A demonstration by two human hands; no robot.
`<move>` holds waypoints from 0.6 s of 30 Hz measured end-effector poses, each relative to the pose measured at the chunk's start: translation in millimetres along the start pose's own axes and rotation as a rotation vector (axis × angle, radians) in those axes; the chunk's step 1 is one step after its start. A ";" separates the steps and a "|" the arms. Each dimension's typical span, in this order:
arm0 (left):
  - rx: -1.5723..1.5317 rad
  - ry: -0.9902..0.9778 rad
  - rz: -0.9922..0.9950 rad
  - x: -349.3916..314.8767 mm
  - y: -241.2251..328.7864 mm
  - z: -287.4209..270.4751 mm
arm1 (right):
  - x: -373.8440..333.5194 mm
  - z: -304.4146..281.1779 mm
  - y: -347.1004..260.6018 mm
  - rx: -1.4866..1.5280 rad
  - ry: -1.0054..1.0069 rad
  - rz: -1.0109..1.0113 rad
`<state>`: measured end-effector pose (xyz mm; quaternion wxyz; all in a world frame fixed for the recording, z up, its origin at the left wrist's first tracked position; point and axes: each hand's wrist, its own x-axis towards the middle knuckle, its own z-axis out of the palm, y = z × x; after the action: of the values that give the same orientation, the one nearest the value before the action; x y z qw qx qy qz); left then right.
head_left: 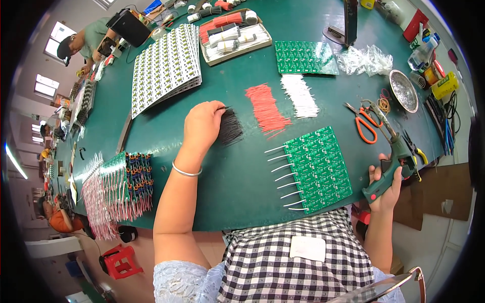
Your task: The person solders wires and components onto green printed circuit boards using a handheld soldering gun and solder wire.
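Observation:
My left hand [202, 125] is closed in a pinch at the upper left edge of a pile of short black wires [231, 127], its fingertips on a wire there. In my right hand [386, 189] is a green soldering gun [388, 177], held by its handle, the tip pointing up and away. Between my hands lies a green circuit board panel [319, 170] with several white wires sticking out from its left edge. Beyond it are a bundle of red wires [266, 108] and a bundle of white wires [299, 96], side by side.
Stacked white panels [166, 65], a box of wire bundles [235, 38] and another green panel [305, 57] lie farther back. Wired boards [126, 184] sit at the left edge. Orange-handled scissors [365, 126] and a metal bowl [403, 91] are right. A co-worker [83, 43] is far left.

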<state>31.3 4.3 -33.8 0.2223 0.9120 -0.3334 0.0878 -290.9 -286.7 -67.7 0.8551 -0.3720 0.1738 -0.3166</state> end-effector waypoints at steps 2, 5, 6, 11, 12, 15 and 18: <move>-0.041 -0.006 -0.015 1.4 -5.5 0.7 | 0.6 -0.7 0.3 0.000 0.001 -0.002; -0.009 -0.004 -0.011 4.4 -9.4 0.3 | 1.0 0.6 -0.1 -0.004 -0.008 -0.008; -0.127 -0.003 -0.091 5.1 -11.1 1.1 | 0.9 1.4 -0.2 -0.010 -0.020 -0.010; -0.320 0.000 -0.218 6.7 -19.0 4.1 | 0.2 2.2 -0.3 -0.011 0.005 -0.005; -0.326 0.005 -0.252 6.7 -15.9 2.8 | 0.2 2.5 -0.3 -0.013 0.008 -0.004; -0.232 0.029 -0.156 7.2 -17.3 3.1 | -0.2 1.5 0.1 -0.019 0.022 -0.006; -0.028 0.034 0.036 9.7 -16.8 3.2 | 0.4 2.6 0.3 -0.025 0.025 -0.011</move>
<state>49.6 8.7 -39.5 0.2389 0.9011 -0.3470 0.1027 -289.1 -285.5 -66.2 0.8463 -0.3797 0.1865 -0.3237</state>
